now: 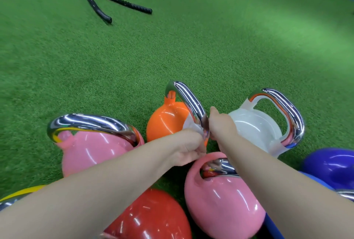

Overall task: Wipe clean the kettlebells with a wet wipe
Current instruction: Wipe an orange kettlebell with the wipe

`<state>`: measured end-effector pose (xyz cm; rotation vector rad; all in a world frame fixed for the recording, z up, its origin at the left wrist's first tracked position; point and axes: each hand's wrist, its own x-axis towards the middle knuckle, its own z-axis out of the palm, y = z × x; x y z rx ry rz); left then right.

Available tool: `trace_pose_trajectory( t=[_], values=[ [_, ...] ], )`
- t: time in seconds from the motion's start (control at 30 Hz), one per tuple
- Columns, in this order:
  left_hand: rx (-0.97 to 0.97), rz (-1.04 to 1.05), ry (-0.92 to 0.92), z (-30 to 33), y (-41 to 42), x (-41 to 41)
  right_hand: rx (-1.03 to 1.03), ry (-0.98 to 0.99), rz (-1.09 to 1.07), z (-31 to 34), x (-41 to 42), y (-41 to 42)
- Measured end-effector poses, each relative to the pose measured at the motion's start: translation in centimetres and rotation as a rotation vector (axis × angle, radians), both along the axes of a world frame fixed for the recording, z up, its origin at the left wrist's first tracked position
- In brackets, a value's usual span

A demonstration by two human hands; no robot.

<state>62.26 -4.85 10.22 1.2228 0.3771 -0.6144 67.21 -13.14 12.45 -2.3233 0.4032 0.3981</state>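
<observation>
**Wipe held at the lower end of the orange kettlebell's handle; the bar rises away from the fingers**

Head view. The orange kettlebell [164, 121] is taken as the landmark; it stands upright on the green turf [191, 47]. Its chrome handle [188, 98] is seen edge-on, the long axis of the bar running from the near lower end, by the hands, up and away to the far bend.

The wet wipe [191, 126] is bunched against the near lower end of that handle, on its left side. The left hand [188, 150] is curled, its fingers pinching the wipe there. The right hand [223, 125] is laid against the right side of the same end; whether its fingers are clenched round the bar cannot be told.

The unwiped length of the bar is judged to lie beyond and above the left fingers, so the next stroke would be expected along that axis; the left hand, holding the wipe, is the nearer.

A white kettlebell [254, 127] stands just right of the landmark, two pink ones nearer the person.
</observation>
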Motion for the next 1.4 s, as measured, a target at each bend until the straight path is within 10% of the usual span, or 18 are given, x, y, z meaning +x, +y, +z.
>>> trace_pose_trajectory(
  t=[0.27,0.63,1.1,1.4],
  values=[
    [0.328,-0.192,-0.203,2.8,3.7,0.9,0.333,-0.175,-0.081,0.9,0.3,0.7],
    [-0.183,0.448,-0.054,1.6,4.0,4.5,0.353,-0.353,0.127,4.2,1.9,2.7],
    [-0.386,0.726,0.203,2.6,5.5,8.5,0.277,-0.237,0.235,2.9,1.9,1.4],
    [0.083,0.631,0.107,2.0,7.6,9.0,0.231,-0.202,0.268,2.6,1.5,0.9]
  ],
)
